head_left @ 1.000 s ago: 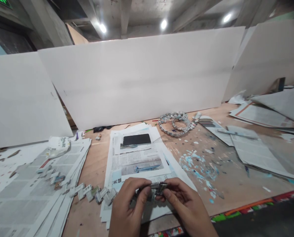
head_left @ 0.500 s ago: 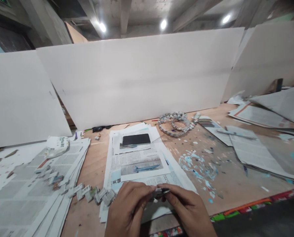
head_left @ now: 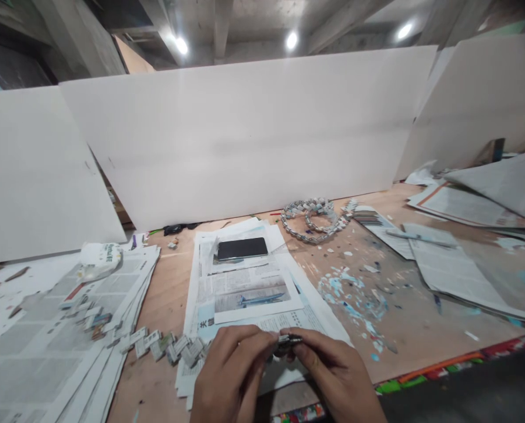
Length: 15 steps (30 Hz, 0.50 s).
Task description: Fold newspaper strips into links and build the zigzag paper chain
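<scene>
The left hand [head_left: 233, 376] and right hand [head_left: 333, 376] each have a closed grip on 1 small folded paper piece [head_left: 287, 339]. Fingertips pinch it from both sides to steady it. It sits over the newspaper stack [head_left: 248, 288] near the table [head_left: 403, 329] edge, beside the paper chain [head_left: 165, 346]. Compared with 1 s ago, the fingertips hide more of it.

Grey-printed newspaper [head_left: 244, 288], a black phone [head_left: 241, 248], turquoise paint flecks [head_left: 350, 294] on the tan table [head_left: 169, 294], white boards [head_left: 253, 129].

Paper link [head_left: 288, 339] less exposed than before
</scene>
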Tool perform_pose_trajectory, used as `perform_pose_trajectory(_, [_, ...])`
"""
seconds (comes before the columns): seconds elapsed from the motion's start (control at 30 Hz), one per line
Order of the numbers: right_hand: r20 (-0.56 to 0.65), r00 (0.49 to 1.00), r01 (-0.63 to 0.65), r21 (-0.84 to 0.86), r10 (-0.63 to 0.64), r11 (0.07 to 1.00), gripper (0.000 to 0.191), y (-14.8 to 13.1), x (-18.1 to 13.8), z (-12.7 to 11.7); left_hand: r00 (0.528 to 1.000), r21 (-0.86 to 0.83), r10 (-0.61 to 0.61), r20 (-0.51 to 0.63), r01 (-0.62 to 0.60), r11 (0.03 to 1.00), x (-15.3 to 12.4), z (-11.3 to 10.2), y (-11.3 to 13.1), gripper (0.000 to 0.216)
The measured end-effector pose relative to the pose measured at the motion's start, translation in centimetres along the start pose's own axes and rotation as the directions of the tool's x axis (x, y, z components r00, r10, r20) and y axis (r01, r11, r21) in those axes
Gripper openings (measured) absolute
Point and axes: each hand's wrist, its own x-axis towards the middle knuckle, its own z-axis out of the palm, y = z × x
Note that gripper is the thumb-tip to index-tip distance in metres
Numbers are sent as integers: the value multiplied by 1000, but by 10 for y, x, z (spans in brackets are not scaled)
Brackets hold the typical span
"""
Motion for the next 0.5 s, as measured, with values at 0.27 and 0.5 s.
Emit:
perform_pose_trajectory(0.27, [-28, 999, 29, -13, -30, 999, 17, 1, -1, 0, 998, -59, -36, 42, 38, 998, 2, -7, 4, 37])
perform_pose_trajectory(0.5, [20, 997, 76, -35, -76, 996, 21, 1, 0, 1, 997, -97, -52, 61, 58, 994, 7, -5, 6, 32])
